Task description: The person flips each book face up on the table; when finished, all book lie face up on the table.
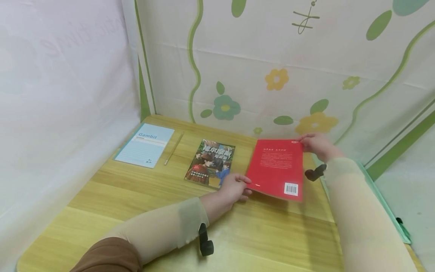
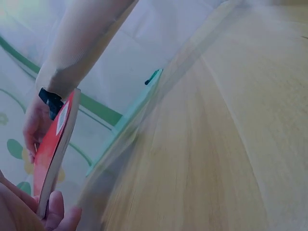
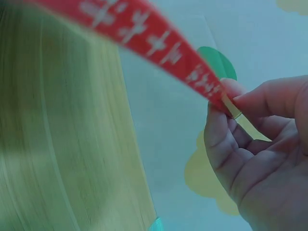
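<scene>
A red book (image 1: pixel 276 166) with a barcode at its lower right corner is held up off the wooden table, tilted, in both hands. My left hand (image 1: pixel 233 187) pinches its lower left corner, thumb on the red cover and fingers beneath. At the upper right corner my right hand (image 1: pixel 317 145) pinches the book between thumb and fingers. The right wrist view shows the red spine (image 3: pixel 159 45) with white characters, its end in my right hand (image 3: pixel 262 139). In the left wrist view the page edges (image 2: pixel 60 154) face the camera.
Left of my left hand lies an illustrated book (image 1: pixel 210 163). Farther left are a pencil (image 1: pixel 174 148) and a pale blue Gambit notebook (image 1: pixel 145 145). A flower-patterned curtain (image 1: pixel 251 49) stands behind the table (image 1: pixel 190 211). A mint-green panel (image 1: pixel 384 200) is at the right edge.
</scene>
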A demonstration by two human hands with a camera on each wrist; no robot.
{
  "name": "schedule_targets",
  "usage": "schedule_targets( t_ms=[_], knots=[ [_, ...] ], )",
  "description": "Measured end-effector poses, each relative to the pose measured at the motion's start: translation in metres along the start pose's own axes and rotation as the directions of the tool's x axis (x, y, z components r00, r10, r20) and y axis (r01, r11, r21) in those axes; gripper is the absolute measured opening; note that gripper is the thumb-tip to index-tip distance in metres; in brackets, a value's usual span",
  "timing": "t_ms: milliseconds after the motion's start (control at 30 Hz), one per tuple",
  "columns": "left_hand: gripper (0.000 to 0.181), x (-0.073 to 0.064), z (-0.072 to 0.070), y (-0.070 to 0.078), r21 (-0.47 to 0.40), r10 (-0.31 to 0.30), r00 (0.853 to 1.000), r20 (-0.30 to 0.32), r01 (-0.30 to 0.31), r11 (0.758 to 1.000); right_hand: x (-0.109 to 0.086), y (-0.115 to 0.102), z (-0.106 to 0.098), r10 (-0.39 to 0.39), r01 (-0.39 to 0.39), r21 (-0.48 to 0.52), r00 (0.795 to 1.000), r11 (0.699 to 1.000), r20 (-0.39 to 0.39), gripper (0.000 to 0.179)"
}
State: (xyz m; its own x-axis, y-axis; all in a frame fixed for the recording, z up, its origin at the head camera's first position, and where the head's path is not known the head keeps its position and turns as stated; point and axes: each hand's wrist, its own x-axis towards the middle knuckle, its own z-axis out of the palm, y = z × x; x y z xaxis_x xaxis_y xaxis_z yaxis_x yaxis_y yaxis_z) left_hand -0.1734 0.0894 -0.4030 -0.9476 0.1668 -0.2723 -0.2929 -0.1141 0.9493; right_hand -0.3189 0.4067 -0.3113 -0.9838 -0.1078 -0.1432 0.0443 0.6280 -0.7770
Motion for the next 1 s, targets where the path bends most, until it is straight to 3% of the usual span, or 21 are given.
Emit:
schedule_targets(
  t_ms=[133, 400, 600, 833, 1000],
  knots=[
    [0.021, -0.001, 0.000, 0.001, 0.006, -0.013, 1.000, -0.010, 0.013, 1.000, -0.002, -0.005, 0.000, -0.038, 0.038, -0.008, 0.999, 0.999, 0.001, 0.043],
    [0.027, -0.002, 0.002, -0.001, 0.013, -0.019, 1.000, -0.024, 0.019, 1.000, -0.005, -0.010, 0.001, -0.031, 0.031, 0.012, 0.999, 0.999, -0.009, 0.043],
    [0.031, -0.004, 0.003, -0.002, 0.043, -0.014, 1.000, -0.005, 0.015, 0.999, -0.009, -0.013, 0.003, -0.036, 0.038, 0.120, 0.999, 0.992, -0.018, 0.039],
    [0.033, -0.005, 0.003, -0.002, 0.033, -0.008, 1.000, -0.029, 0.009, 0.999, -0.017, -0.021, 0.009, -0.045, 0.052, 0.280, 0.998, 0.959, -0.034, 0.033],
    [0.034, -0.006, 0.003, 0.000, 0.022, -0.013, 0.999, -0.039, 0.014, 1.000, -0.012, -0.015, 0.010, -0.045, 0.056, 0.187, 0.997, 0.981, -0.060, 0.036]
  ],
)
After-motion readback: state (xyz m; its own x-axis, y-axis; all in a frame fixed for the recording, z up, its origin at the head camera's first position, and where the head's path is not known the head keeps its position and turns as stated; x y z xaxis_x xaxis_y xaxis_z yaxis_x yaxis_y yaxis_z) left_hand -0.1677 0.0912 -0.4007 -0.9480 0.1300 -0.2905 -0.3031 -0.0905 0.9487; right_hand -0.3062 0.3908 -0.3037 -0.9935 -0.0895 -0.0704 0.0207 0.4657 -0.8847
